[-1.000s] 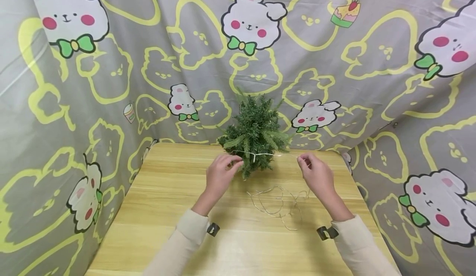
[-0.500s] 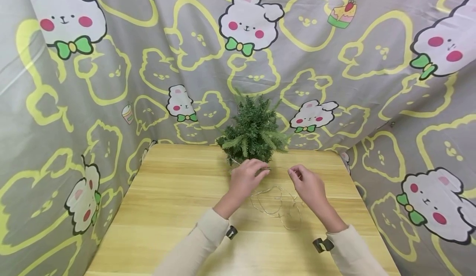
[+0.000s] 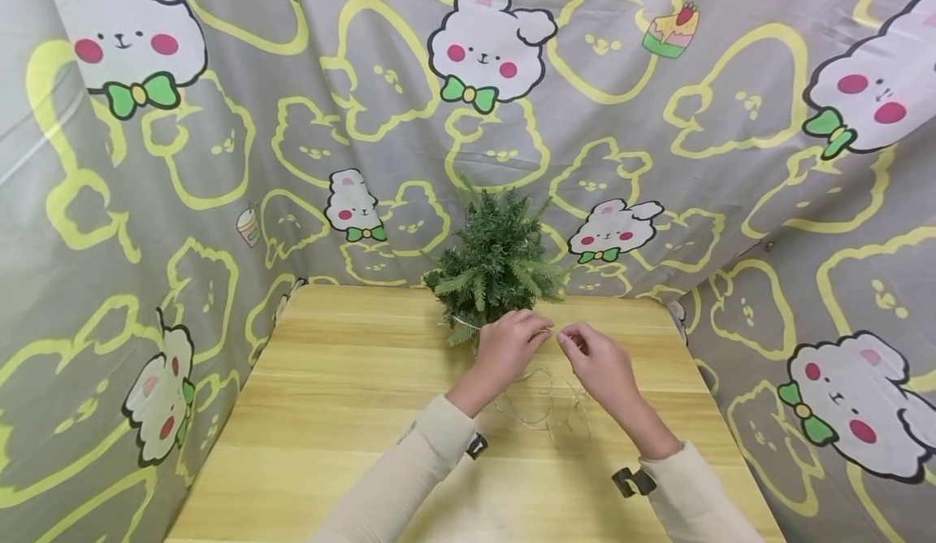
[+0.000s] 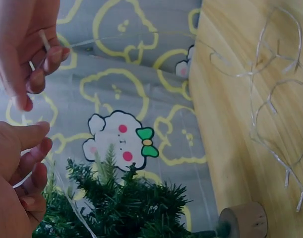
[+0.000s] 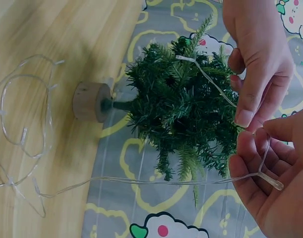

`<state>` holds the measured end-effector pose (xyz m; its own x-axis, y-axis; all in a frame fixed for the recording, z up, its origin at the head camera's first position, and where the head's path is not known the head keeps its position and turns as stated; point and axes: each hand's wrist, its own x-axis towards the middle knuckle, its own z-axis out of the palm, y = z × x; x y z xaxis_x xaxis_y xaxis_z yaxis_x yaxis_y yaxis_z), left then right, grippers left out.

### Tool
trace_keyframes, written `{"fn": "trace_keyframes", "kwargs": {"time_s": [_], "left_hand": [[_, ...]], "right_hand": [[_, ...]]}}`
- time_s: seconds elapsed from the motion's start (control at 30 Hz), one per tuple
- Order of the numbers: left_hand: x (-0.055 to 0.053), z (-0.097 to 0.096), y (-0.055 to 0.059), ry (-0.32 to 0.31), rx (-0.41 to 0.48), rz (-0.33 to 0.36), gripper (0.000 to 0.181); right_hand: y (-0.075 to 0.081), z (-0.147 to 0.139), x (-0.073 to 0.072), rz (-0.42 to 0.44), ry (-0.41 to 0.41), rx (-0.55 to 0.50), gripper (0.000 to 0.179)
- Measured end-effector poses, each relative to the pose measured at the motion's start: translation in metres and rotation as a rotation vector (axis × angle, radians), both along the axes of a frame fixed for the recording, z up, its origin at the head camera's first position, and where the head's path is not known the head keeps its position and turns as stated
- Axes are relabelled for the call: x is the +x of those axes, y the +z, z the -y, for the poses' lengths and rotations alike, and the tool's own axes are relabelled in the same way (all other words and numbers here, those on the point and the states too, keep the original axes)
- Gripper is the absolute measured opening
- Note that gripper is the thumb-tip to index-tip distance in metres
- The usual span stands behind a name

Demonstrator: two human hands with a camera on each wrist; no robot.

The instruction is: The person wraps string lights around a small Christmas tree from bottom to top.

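Note:
A string of fairy lights point(image 3: 537, 401) on thin clear wire lies in loose loops on the table, in front of a small artificial Christmas tree point(image 3: 500, 242). My left hand point(image 3: 509, 344) pinches the wire just before the tree; a short free end sticks out to its left. Close beside it, almost touching, my right hand point(image 3: 603, 364) pinches the same wire between thumb and forefinger. In the right wrist view a small bulb point(image 5: 274, 184) hangs by the right palm, and the wire runs from there down toward the table. The tree's round wooden base point(image 5: 91, 101) shows there too.
The wooden table point(image 3: 314, 413) ends at a grey curtain point(image 3: 409, 63) with rabbit prints, which hangs behind it and at both sides. The tree stands near the back edge, close to the curtain.
My left hand has moved right and toward me, and my right hand a little left and down. The stretch of wire between them has shortened until the fingertips nearly meet.

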<state>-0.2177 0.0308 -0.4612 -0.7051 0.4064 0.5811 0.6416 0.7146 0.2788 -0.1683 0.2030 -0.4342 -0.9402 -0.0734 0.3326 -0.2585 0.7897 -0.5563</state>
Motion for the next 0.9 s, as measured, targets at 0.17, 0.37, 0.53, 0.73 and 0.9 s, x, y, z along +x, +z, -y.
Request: {"fn": "trace_keyframes", "kwargs": {"time_s": [0.17,0.37,0.53,0.73,0.9], "left_hand": [[-0.002,0.001,-0.003,-0.015,-0.007,-0.044,0.015],[-0.003,0.002,-0.004,-0.027,0.015,-0.094,0.016],[-0.002,0.002,-0.003,-0.041,0.039,-0.12,0.01],[-0.002,0.003,-0.004,-0.037,0.076,-0.118,0.01],[-0.001,0.004,-0.004,-0.019,0.09,-0.094,0.01]], "right_hand": [[0.003,-0.004,-0.002,0.04,0.03,-0.007,0.023],[0.004,-0.017,-0.008,0.065,0.012,0.008,0.025],[0.008,-0.028,-0.01,0.135,0.017,0.008,0.029],[0.014,-0.047,-0.009,0.248,0.02,-0.014,0.032],[0.017,-0.066,-0.008,0.274,0.037,-0.05,0.035]]}}
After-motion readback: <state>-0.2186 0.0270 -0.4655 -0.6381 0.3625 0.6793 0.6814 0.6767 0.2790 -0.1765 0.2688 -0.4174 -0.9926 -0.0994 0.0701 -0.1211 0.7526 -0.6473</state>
